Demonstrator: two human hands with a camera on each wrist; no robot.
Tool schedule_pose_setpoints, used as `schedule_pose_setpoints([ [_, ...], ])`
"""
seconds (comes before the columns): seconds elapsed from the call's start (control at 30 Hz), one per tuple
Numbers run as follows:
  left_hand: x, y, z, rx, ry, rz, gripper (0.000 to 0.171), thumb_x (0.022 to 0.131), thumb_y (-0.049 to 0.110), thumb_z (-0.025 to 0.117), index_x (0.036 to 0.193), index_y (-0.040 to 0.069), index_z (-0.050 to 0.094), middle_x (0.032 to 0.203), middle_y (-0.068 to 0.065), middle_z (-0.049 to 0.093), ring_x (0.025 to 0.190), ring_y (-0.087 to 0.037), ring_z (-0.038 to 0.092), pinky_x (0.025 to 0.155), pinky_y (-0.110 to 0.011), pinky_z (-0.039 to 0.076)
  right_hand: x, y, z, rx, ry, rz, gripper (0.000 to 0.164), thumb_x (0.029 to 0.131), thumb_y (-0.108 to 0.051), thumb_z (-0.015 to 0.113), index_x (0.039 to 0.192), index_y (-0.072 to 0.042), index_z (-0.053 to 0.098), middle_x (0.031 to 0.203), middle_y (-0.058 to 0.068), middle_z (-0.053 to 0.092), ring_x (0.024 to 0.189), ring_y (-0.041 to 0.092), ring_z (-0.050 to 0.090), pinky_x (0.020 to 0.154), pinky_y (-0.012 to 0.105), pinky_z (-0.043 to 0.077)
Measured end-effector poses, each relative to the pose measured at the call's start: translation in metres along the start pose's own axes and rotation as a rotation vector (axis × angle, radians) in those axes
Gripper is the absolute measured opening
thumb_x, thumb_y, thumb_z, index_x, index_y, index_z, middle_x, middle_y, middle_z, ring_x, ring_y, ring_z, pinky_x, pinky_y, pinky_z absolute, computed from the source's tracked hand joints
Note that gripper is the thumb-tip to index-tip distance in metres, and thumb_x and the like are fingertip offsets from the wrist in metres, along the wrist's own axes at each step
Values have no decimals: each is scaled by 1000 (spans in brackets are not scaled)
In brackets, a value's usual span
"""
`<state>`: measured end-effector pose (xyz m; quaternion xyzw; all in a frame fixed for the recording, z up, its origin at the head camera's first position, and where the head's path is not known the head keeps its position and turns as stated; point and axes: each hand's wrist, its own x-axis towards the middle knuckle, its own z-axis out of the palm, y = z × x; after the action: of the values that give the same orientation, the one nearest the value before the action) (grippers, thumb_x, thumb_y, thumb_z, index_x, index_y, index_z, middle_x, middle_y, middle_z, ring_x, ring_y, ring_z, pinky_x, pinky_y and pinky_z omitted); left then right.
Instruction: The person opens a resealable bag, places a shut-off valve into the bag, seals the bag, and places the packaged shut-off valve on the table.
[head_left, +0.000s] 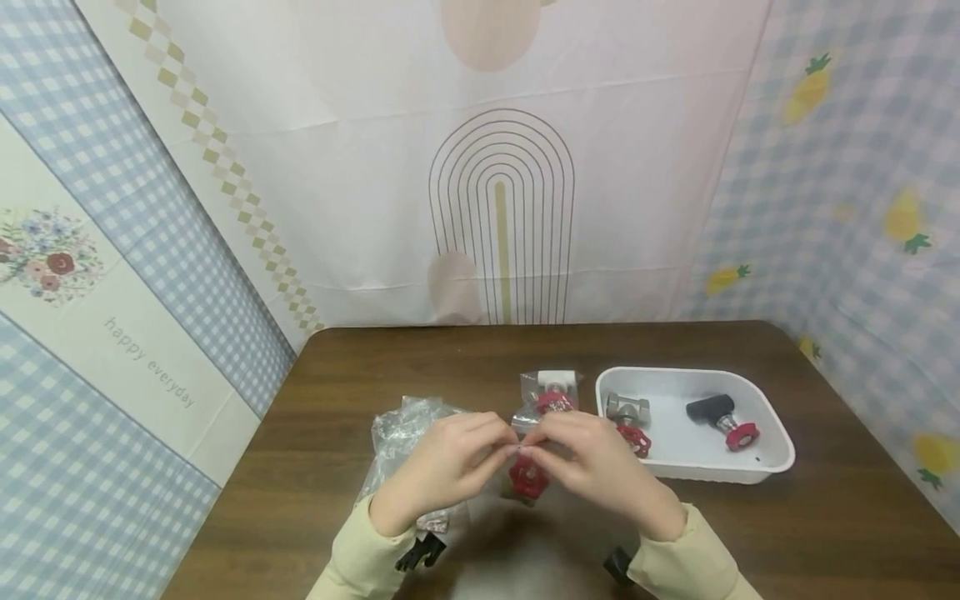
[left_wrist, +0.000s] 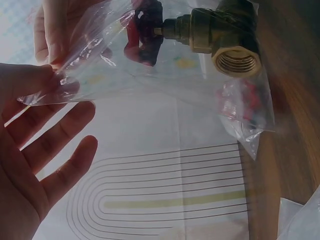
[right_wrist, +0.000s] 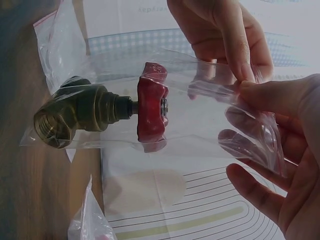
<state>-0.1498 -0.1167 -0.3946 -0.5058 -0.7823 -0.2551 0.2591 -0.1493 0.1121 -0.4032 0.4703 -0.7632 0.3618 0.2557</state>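
Note:
A brass valve (right_wrist: 92,110) with a red handwheel (right_wrist: 151,105) sits inside a clear plastic bag (left_wrist: 165,87), held up over the table. My left hand (head_left: 457,454) pinches the bag's edge between thumb and fingertips. At the same edge, my right hand (head_left: 592,458) pinches it too, the two sets of fingertips almost meeting. In the right wrist view, the valve body lies toward the bag's far end, with the handwheel turned toward my hands. Whether the bag's mouth is sealed, I cannot tell.
To the right stands a white tray (head_left: 705,472) holding a metal valve (head_left: 628,408) and a black-bodied valve (head_left: 711,408), both with red handwheels. Behind my hands lies a bagged white valve (head_left: 557,380). Crumpled clear bags (head_left: 405,429) lie left on the brown table (head_left: 322,467).

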Motion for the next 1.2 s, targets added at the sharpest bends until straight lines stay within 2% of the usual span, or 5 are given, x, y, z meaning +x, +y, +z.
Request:
schedule_pose_setpoints([
  [0.23, 0, 0, 1, 74, -6, 7, 7, 90, 11, 66, 88, 17, 64, 78, 11, 54, 65, -3, 47, 63, -15, 43, 1, -1, 2, -42, -16, -34, 17, 82, -8, 81, 92, -18, 71, 87, -9, 71, 77, 5, 66, 71, 20, 54],
  [0.57, -5, -7, -9, -53, -117, -87, 5, 95, 17, 69, 90, 18, 69, 83, 12, 65, 74, -3, 59, 73, -20, 50, -1, -1, 3, -92, -14, -28, 17, 81, -9, 80, 90, -19, 70, 86, -12, 69, 76, 5, 64, 70, 24, 53],
  [0.73, -5, -8, -12, -20, -76, -69, 6, 93, 13, 67, 88, 17, 68, 81, 11, 64, 71, -5, 58, 72, -20, 49, 0, 0, 4, -48, -31, 60, 14, 84, -10, 78, 89, -20, 70, 87, -14, 69, 79, 1, 64, 72, 21, 54],
  [0.97, -3, -6, 1, 182, 20, -13, 14, 91, 14, 66, 79, 19, 61, 71, 12, 50, 64, -6, 50, 63, -21, 44, 0, 0, 5, -69, -92, 205, 15, 85, -13, 78, 86, -23, 67, 83, -17, 64, 73, -2, 58, 66, 21, 52],
  [1.2, -4, -5, 6, 192, 37, -51, 8, 90, 15, 68, 83, 19, 65, 75, 12, 55, 66, -6, 52, 62, -20, 43, 5, 0, 8, -118, -91, 151, 10, 88, -15, 77, 90, -21, 69, 85, -16, 66, 77, -1, 62, 69, 23, 54],
])
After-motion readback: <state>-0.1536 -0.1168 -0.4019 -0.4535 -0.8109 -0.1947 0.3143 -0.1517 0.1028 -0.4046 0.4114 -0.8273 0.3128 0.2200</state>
